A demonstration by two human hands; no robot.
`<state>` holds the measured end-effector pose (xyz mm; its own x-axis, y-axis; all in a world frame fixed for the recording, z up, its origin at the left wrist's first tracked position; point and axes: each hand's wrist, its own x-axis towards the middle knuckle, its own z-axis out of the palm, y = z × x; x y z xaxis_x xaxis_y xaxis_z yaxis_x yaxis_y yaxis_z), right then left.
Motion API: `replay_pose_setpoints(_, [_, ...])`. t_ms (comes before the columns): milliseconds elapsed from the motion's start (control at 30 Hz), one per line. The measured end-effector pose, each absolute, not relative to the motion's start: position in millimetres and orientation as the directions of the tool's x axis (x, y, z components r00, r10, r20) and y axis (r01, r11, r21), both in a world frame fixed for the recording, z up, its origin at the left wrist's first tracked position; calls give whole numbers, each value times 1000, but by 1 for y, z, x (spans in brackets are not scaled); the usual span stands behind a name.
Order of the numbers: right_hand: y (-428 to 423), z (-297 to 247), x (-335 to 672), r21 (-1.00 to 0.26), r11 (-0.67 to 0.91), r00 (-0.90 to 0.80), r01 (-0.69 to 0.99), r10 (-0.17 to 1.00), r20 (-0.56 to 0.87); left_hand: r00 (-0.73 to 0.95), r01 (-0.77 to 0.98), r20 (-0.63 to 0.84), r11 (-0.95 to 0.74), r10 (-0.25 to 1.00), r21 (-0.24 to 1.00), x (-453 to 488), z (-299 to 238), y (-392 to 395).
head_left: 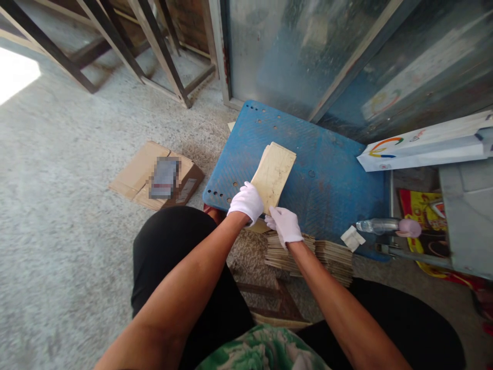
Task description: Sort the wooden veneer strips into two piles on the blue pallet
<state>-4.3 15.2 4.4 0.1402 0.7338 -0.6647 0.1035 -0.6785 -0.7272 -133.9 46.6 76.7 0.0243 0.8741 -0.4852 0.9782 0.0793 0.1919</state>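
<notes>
A short stack of pale yellow, thin rectangular sheets [275, 172] with fine dark veining lies slanted over the blue table [327, 154]. My left hand [246, 204], in a white glove, is closed on the stack's near left side. At its near bottom corner is my right hand [284, 224], also gloved in white, with its thumb and fingers pinched at the sheets' edge. Taller piles of similar sheets [334, 259] stand just below my right hand, partly covered by my forearm.
A cardboard box [140, 172] with a blurred-out grey object on it sits on the floor to the left. On the table's right are a clear bottle [379, 226], a crumpled white paper [352, 238] and a white bag [427, 146]. Glass panels [292, 56] rise behind the table.
</notes>
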Motion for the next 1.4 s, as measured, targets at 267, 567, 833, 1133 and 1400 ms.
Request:
replay_pose_setpoints(267, [20, 33, -10, -705, -703, 192, 91, 707, -680, -18, 975, -512, 129, 859, 181, -129, 85, 47])
replay_pose_setpoints(567, [31, 46, -9, -749, -649, 9, 130, 756, -654, -95, 928, -525, 266, 846, 261, -134, 90, 52])
replay_pose_setpoints(833, [-11, 75, 13, -755, -655, -53, 37, 753, -656, -193, 737, -397, 399, 897, 545, -153, 99, 71])
replay_pose_setpoints(1133, [-73, 89, 43, -746, -651, -220, 141, 714, -665, 223, -145, -543, 579, 809, 803, -148, 114, 57])
replay_pose_setpoints(1400, [-53, 89, 90, -803, -538, 37, 257, 836, -548, 291, -45, -403, 433, 868, 900, -127, 121, 44])
